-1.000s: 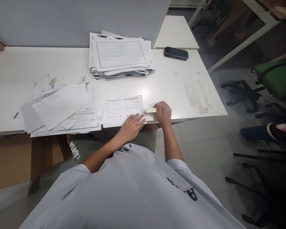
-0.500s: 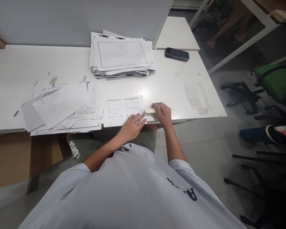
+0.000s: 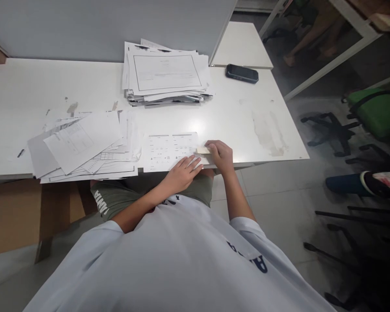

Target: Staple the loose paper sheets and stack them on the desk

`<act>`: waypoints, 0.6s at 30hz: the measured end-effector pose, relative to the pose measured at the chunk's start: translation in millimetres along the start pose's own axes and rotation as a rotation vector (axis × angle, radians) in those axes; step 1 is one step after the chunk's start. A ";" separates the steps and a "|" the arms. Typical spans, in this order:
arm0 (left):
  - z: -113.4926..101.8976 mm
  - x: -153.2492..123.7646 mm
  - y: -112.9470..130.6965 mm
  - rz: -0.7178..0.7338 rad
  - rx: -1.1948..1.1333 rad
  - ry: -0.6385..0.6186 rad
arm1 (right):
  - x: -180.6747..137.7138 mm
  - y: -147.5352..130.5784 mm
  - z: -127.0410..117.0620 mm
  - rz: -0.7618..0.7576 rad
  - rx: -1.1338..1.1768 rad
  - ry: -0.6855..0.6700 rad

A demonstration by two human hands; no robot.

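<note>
A printed sheet of paper (image 3: 162,151) lies at the front edge of the desk. My left hand (image 3: 182,172) rests flat on its lower right corner, fingers spread. From the right, my right hand (image 3: 221,155) grips a small cream stapler (image 3: 202,151), its front end at the sheet's right edge. Most of the stapler's rear is hidden in my fist, and I cannot tell whether its jaws are pressed together.
Loose papers (image 3: 84,143) are spread to the left, some overhanging the desk's front edge. A thick paper stack (image 3: 165,73) stands by the grey partition (image 3: 100,30). A black phone-like device (image 3: 242,73) lies at back right. Below left is a cardboard box (image 3: 16,212); chairs (image 3: 373,112) stand right.
The printed sheet has slid slightly right, so its right edge now meets the stapler's front end. My left hand has shifted a little right with it; my right hand stays nearly in place.
</note>
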State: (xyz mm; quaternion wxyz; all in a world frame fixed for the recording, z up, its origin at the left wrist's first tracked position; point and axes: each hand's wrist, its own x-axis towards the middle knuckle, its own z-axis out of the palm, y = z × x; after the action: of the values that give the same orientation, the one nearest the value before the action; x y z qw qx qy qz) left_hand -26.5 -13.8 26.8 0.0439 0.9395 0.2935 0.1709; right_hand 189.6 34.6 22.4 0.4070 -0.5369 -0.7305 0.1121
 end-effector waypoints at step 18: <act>7.1 -246.6 -57.1 -1.014 -0.023 -0.216 | 65.5 -27.1 38.7 0.024 -0.152 -0.109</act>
State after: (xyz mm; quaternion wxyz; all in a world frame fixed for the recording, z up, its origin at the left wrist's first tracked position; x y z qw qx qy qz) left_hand -244.4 -106.3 -63.1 0.1615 0.6912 0.7036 0.0334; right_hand 137.1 91.7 44.9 0.3231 -0.5682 -0.7514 0.0905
